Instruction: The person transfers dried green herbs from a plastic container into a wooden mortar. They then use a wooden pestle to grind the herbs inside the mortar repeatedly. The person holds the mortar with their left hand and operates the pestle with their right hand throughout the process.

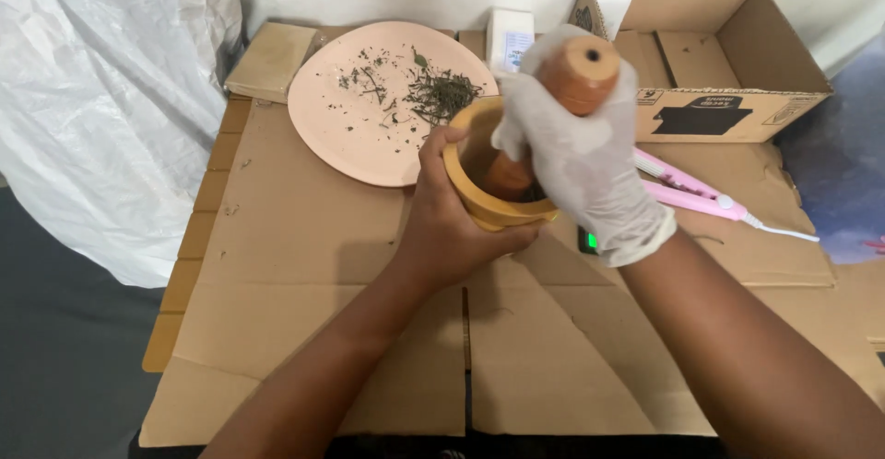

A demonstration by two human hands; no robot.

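Wooden mortar [479, 196] sits on flattened cardboard [304, 265], tilted slightly, with a wooden pestle [576, 76] standing in its bowl. Bare left hand [452, 224] wraps the mortar's near side, fingers closed tight around the wall. Gloved right hand [576, 159], white glove, is clenched around the pestle shaft just under its rounded top; lower pestle end is down inside the bowl, contents hidden by the glove and rim. Just beyond the left-hand grip, touching the mortar, a pink plate [346, 132] with scattered dried green herbs [441, 95]. Right of the gloved grip lies a pink handheld device with white cord [691, 192], partly blocked by the wrist. Behind it an open cardboard box [728, 63]; a small white box [510, 40] behind the pestle. White plastic sheet [101, 100] far left.
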